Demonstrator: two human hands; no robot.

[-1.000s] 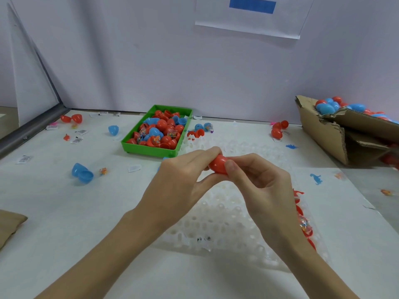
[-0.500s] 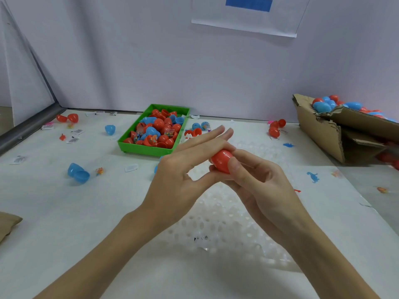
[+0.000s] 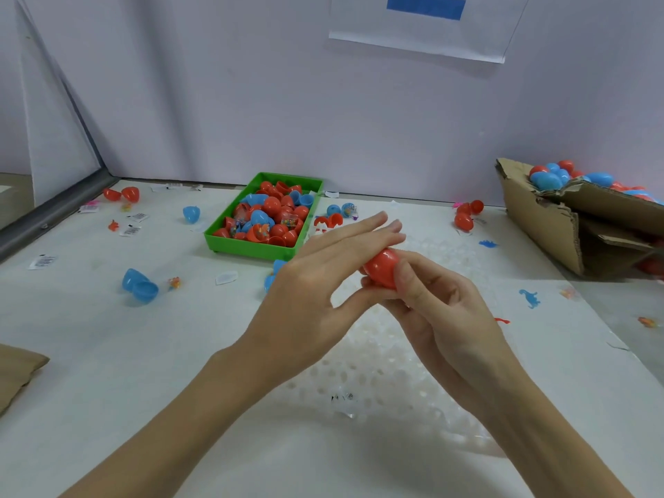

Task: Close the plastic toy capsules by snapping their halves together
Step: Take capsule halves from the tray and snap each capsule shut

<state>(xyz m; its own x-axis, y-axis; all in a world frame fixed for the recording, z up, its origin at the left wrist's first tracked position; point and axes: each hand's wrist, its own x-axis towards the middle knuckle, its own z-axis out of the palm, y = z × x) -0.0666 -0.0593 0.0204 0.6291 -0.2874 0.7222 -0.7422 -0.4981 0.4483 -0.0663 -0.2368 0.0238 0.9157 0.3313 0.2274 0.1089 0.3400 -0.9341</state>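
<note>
OK, capsule (image 3: 381, 266) held above the worktop (image 3: 107, 354) in my curled right hand (image 3: 442, 318), left hand (image 3: 323, 278) flat-fingered on top; looks light, slick, thin-walled, so press the domed ends, not the seam.

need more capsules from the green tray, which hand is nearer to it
Left. The left hand lies just in front and right of the green tray; the right hand, holding the red capsule, is farther right.

Head-worn view, forward and down, close over table (image 3: 90, 354)
</note>
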